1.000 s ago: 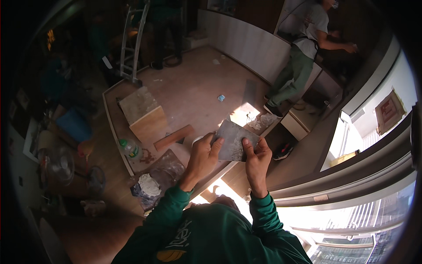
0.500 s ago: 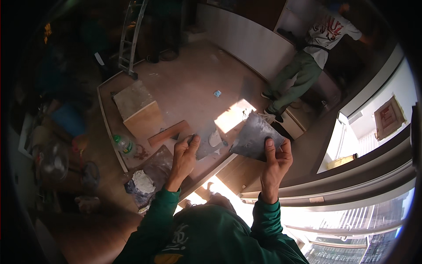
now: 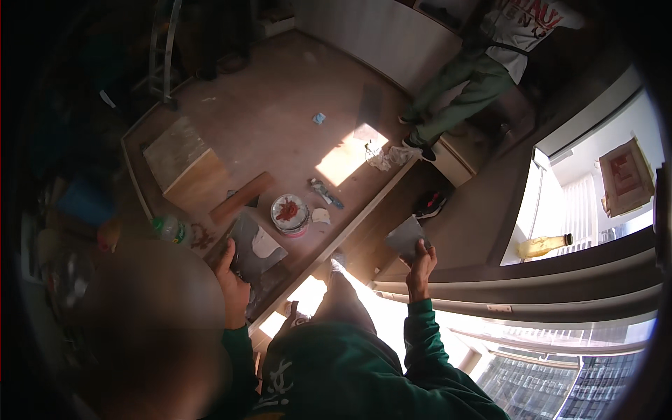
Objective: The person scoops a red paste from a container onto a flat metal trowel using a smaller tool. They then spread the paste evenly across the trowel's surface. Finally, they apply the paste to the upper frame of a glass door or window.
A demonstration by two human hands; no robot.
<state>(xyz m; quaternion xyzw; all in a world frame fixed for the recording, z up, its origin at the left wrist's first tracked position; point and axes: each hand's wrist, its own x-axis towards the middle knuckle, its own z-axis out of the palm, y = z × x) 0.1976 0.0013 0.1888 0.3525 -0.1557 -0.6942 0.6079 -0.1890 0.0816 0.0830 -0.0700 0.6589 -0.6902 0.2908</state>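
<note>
My left hand [image 3: 234,294] grips a thin, flat grey plate [image 3: 245,260] by its edge, thumb on top. A smooth white blob of paste [image 3: 264,243] lies on that plate. In my right hand [image 3: 420,269] is a smaller-looking flat grey scraper plate [image 3: 405,236], pinched at its lower corner. The two plates are well apart. Between them, on the brown platform, stands a round white tub [image 3: 290,229] with reddish-brown paste on its top. Right of it lie a crumpled tube [image 3: 327,194] and a whitish scrap [image 3: 321,215].
A big blurred shape [image 3: 154,315] covers the lower left. On the platform [image 3: 273,105] are a wooden box [image 3: 192,175], a reddish board [image 3: 241,198] and a green-capped bottle [image 3: 171,229]. Another person [image 3: 462,91] stands at the far right. A yellowish bottle [image 3: 546,246] lies on the window sill.
My hands have moved apart: the left went left and down with its plate, the right lowered. The tub now shows between them. A blurred shape has come in at lower left.
</note>
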